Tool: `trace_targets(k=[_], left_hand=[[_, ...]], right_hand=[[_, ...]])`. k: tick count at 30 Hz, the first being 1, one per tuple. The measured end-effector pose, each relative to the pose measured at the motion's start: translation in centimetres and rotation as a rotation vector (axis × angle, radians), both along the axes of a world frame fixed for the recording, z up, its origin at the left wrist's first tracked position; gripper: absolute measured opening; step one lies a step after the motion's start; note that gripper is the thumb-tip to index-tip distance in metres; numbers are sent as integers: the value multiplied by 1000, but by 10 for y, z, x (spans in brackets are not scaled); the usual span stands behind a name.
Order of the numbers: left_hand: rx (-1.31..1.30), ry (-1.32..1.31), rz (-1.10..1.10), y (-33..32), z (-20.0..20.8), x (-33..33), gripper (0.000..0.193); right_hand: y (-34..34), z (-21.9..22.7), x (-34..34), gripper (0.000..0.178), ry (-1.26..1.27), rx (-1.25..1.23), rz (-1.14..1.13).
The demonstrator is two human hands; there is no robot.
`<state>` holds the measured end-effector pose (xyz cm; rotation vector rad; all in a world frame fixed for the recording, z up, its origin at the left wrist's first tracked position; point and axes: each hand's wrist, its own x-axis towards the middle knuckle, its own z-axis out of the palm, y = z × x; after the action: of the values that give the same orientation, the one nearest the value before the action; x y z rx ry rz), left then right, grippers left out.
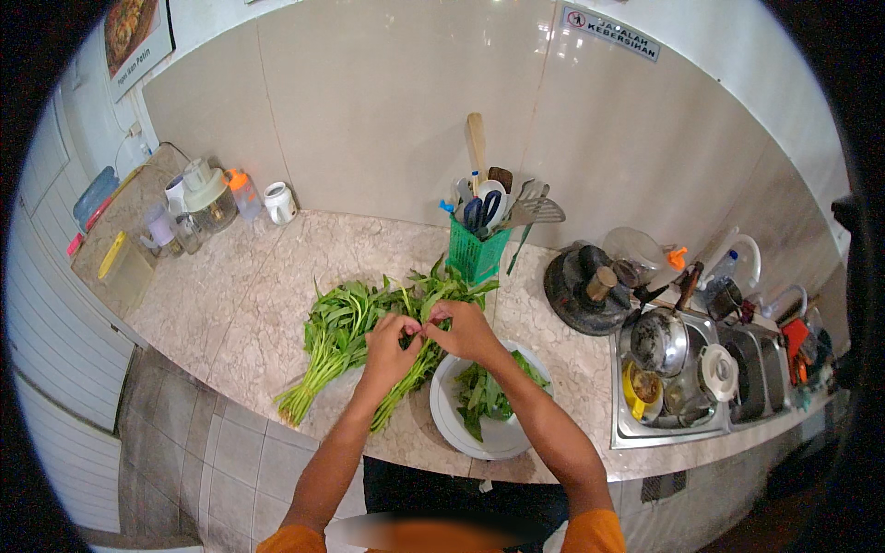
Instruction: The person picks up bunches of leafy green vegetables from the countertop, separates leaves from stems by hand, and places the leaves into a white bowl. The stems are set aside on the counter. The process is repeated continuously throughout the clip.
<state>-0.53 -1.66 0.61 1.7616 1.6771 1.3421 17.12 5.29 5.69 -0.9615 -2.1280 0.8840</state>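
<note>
Two bunches of long-stemmed leafy greens lie side by side on the counter, the left bunch (332, 332) and the right bunch (402, 392). Over the right bunch, my left hand (395, 346) and my right hand (458, 330) meet with fingertips pinched almost together. What they pinch is too small to make out, and the fingers partly hide it. Just right of the greens stands a white bowl (444, 417) holding picked leaves (487, 394). My right forearm passes over that bowl and covers part of it.
Behind the greens stands a green basket (476, 255) of utensils. A dark stone mortar (578, 293) sits to its right, before a steel sink (627, 431) crowded with a kettle (660, 343) and dishes. Along the back left are a white mug (279, 203), an orange-capped bottle (243, 194) and a blender jug (210, 198).
</note>
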Motion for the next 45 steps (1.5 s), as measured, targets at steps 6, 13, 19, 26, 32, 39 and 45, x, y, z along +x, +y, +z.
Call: trace_targets(k=[6,13,19,26,32,39,45], left_hand=[[5,145,4,-7,5,3,13],[-10,199,44,-9,-2,2,17],[-69,150,39,-7,1,7,19],[-98,101,34,-11,10,9,15],[-53,102,21,-10,5,6,18],[-18,67,39,-10,6,5,12],[-39,41,55,-10,5,5,11]], right_hand=[[-2,-3,0,29,79,-40,5],[-11,10,9,19,-73,157,74],[-19,17,7,20,-283,399,52],[-16,6,9,21,-344,480,-38],[-12,4,8,20,-417,510,9],[-13,0,5,21,-450,536,18],[-12,-5,3,18,-415,559,25]])
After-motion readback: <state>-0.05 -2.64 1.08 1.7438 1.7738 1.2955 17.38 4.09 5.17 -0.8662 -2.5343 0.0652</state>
